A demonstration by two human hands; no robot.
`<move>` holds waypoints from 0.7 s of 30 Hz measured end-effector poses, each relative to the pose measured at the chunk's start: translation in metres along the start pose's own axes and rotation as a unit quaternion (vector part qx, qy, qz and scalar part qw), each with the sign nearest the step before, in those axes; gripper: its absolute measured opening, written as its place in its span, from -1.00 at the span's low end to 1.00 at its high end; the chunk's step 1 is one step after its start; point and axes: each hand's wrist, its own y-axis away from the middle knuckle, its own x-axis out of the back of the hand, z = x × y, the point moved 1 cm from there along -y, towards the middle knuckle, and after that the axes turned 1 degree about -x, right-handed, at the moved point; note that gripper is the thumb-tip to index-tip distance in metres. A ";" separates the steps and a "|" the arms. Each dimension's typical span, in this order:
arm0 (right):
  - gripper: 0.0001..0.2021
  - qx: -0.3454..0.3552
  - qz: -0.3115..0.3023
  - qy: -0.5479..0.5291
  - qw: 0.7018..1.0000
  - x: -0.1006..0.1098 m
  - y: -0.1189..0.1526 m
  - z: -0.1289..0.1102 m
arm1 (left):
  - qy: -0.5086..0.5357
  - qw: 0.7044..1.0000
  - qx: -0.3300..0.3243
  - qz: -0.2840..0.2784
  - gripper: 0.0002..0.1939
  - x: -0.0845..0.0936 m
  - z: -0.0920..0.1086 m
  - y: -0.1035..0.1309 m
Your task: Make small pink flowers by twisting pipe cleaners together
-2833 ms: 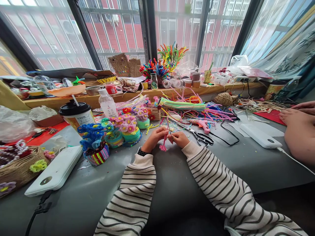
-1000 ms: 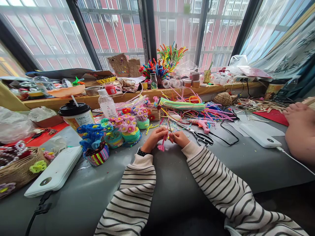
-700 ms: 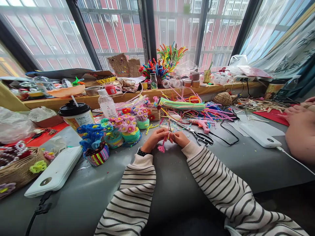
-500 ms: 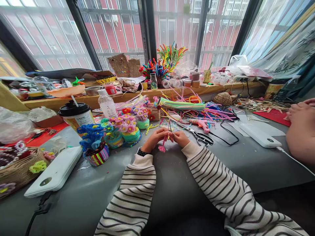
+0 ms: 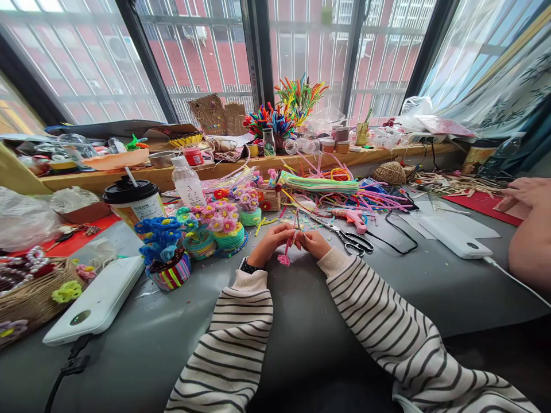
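Observation:
My left hand (image 5: 275,242) is closed, pinching a pink pipe-cleaner flower (image 5: 283,260) by its stem, and the bloom hangs below the fingers. Close beside it, my right hand (image 5: 315,244) is closed around a thin pointed metal tool (image 5: 297,218) whose tip rises between the hands. Fingers cover most of this tool, so its exact kind is hard to make out. Both hands are held just above the grey table (image 5: 297,321). Right of them lie large black-handled scissors (image 5: 355,241) and a pink glue gun (image 5: 350,218).
Left of my hands stand pipe-cleaner flower pots (image 5: 167,267), a lidded cup (image 5: 135,201) and a plastic bottle (image 5: 188,183). Bundled pipe cleaners (image 5: 318,182) lie behind. White power banks (image 5: 97,298) sit on both sides. At the far right is another person's hand (image 5: 527,192).
My hands stay almost in place, with only a slight shift of the right fingers and the flower. The other person's hand at the right has moved and now rests lower and flatter.

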 end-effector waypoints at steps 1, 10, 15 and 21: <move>-0.32 -0.001 0.000 -0.001 1.000 0.000 0.000 0.000 | -0.002 1.000 0.001 0.002 -0.80 0.000 0.000 0.000; -0.32 0.014 0.002 0.019 1.000 0.001 0.001 0.000 | 0.000 1.000 0.005 -0.004 -0.79 -0.003 0.002 0.001; -0.33 0.002 0.040 0.050 0.998 0.002 0.002 -0.001 | 0.003 1.000 0.010 -0.001 -0.80 -0.002 0.002 0.001; -0.33 0.013 0.016 0.031 0.999 0.001 0.002 -0.004 | 0.001 1.000 0.011 -0.016 -0.80 0.000 -0.001 0.000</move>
